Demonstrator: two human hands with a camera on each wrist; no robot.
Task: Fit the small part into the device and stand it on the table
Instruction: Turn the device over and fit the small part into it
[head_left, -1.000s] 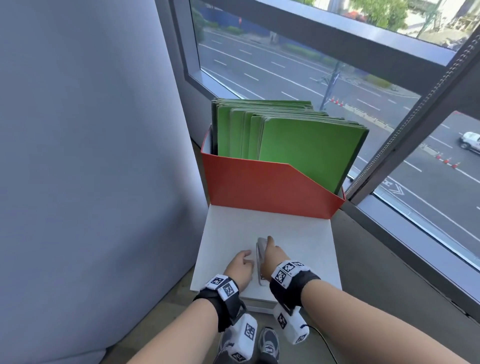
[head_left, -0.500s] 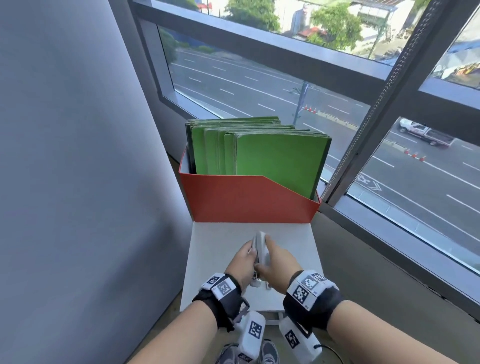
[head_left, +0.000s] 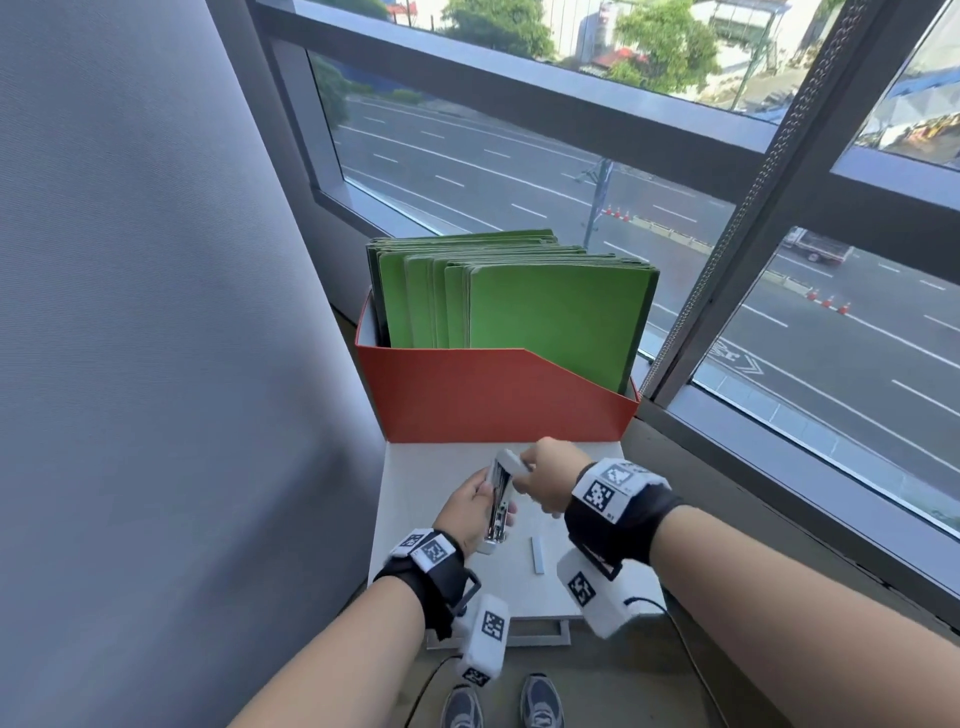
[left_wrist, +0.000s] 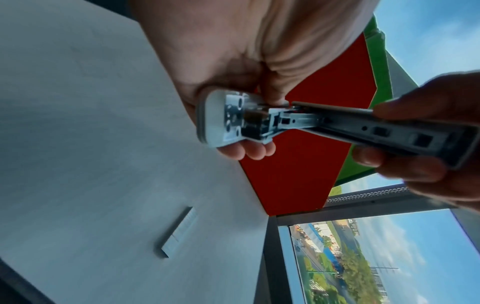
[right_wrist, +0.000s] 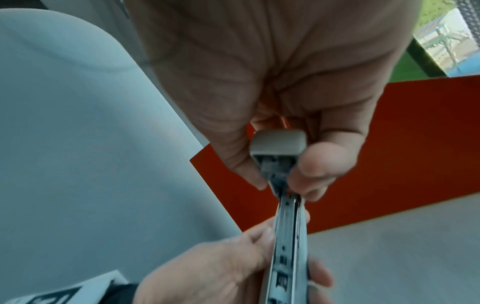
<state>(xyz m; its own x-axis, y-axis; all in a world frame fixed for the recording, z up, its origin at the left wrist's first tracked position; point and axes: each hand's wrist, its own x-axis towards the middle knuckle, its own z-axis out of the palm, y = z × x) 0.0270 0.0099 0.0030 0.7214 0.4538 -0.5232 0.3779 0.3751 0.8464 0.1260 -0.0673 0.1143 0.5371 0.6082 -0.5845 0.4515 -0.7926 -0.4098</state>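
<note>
A white stapler (head_left: 500, 491) hangs above the small white table (head_left: 415, 499), swung apart so its metal magazine (left_wrist: 363, 129) shows. My left hand (head_left: 485, 506) grips its rear, hinge end (left_wrist: 223, 121). Thumb and fingers of my right hand (head_left: 524, 467) pinch the front tip (right_wrist: 278, 146), and the metal channel (right_wrist: 288, 236) runs down from there to the left hand (right_wrist: 221, 267). A short strip of staples (head_left: 538, 555) lies flat on the table just right of the stapler, touched by neither hand; it also shows in the left wrist view as a grey staple strip (left_wrist: 179, 232).
A red file box (head_left: 493, 395) packed with green folders (head_left: 550, 322) fills the table's far end. A grey curved wall (head_left: 156, 364) stands close on the left, a window frame (head_left: 779, 208) and sill on the right. My shoes (head_left: 498, 701) are below the near table edge.
The stapler has left the table and is held up by both hands, its halves swung apart. The staple strip now lies uncovered on the table. My head has tilted up.
</note>
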